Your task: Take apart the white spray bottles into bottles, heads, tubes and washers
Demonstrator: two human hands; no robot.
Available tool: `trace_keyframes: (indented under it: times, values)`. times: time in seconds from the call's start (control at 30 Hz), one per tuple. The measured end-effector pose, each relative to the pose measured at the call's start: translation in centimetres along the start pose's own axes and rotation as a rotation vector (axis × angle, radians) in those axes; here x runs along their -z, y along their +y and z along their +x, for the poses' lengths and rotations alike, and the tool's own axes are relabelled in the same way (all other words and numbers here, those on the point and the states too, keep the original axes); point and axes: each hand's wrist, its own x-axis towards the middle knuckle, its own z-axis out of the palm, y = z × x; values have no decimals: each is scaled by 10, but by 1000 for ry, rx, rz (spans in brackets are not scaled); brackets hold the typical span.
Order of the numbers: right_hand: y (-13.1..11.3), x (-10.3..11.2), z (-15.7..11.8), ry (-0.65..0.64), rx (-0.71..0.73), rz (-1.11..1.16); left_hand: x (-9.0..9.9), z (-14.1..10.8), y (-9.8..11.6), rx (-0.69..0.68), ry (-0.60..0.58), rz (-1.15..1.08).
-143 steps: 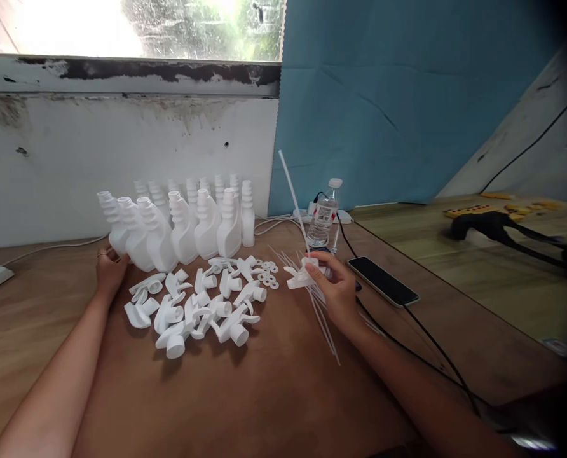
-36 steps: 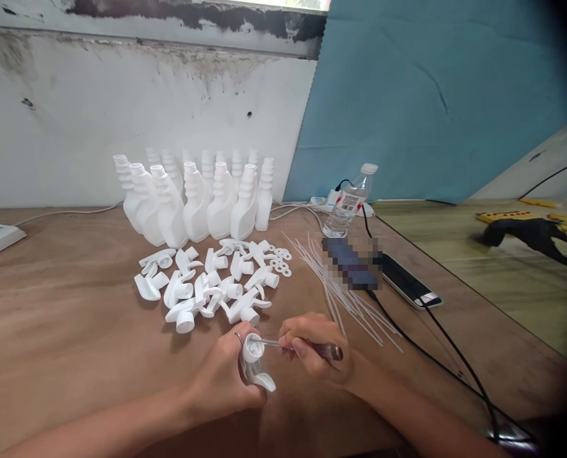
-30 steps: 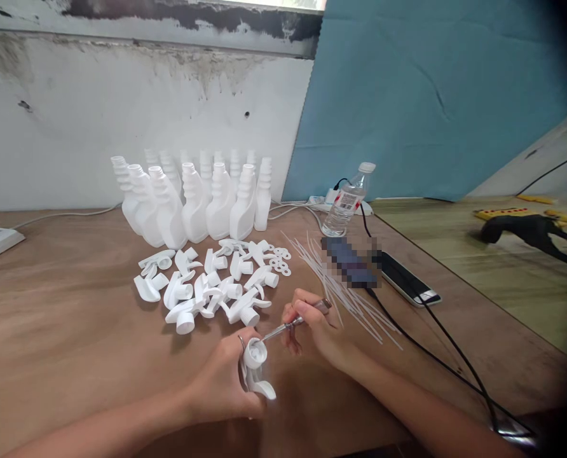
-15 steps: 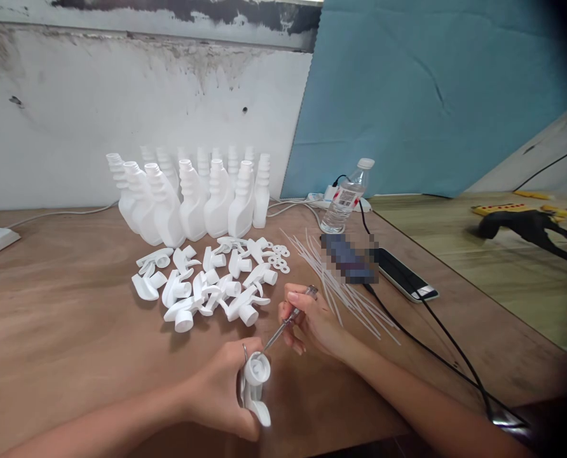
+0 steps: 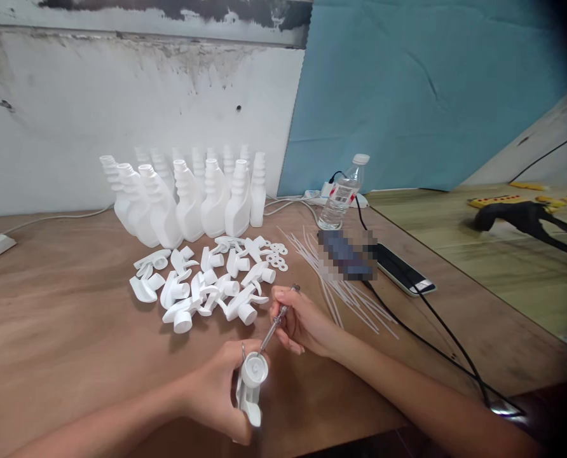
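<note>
My left hand [image 5: 224, 388] is wrapped round a white spray trigger head [image 5: 251, 401] near the table's front edge, its round cap opening facing up toward me. A ring shows on one finger. In my right hand [image 5: 295, 318] a slim screwdriver [image 5: 274, 326] with a clear handle is pinched, its shaft slanting down to the left. The tip reaches the cap's upper rim; whether it touches cannot be seen clearly. Beyond both hands lies a loose group of white trigger heads [image 5: 245, 306], and small white ring washers [image 5: 278, 248] sit at its right.
White bottles [image 5: 214, 207] without tops stand in rows by the wall. Thin white tubes [image 5: 334, 286] lie right of my right hand. A water bottle [image 5: 343, 197], a blurred-out dark device [image 5: 345, 254], a phone [image 5: 402, 270] and black cables [image 5: 436, 324] occupy the right side.
My right hand has moved a little left and the screwdriver stands slightly steeper at the cap. The trigger head in my left hand has shifted slightly left. The whole view has moved slightly.
</note>
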Motion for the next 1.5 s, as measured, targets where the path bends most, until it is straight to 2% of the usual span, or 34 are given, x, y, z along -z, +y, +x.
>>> trace_keyframes:
  times: [0.2,0.3,0.5,0.63,0.7,0.8,0.87,0.97,1.03,1.1,1.2,1.33,1.4,1.5]
  values:
    - [-1,1,4,63,-111,66,0,-1,-4,24,15,8]
    - [0,3,3,72,-118,82,2,-2,-7,73,19,3]
    - [1,1,2,-81,-126,65,3,-2,-5,94,20,-36]
    - [-2,5,4,-128,-208,194,2,-1,2,130,32,-60]
    - [-5,9,5,-147,-165,268,2,-1,5,152,41,-70]
    - [-13,16,6,-49,20,337,2,-1,8,187,45,-70]
    - [-22,22,6,93,161,357,1,-2,9,214,43,-76]
    - [-33,35,6,375,353,309,-1,-4,6,214,52,-110]
    - [-37,43,7,550,411,215,-2,-6,2,175,97,-107]
    - [-38,47,9,637,407,92,-1,-9,-3,139,169,-26]
    - [-35,48,11,624,441,-165,3,-14,-8,92,233,295]
    - [-33,47,8,681,658,-711,10,-15,-5,-225,312,803]
    - [-36,51,3,743,737,-1014,12,-14,-3,-318,344,936]
    - [-45,64,0,725,764,-1335,11,-12,-3,-327,412,978]
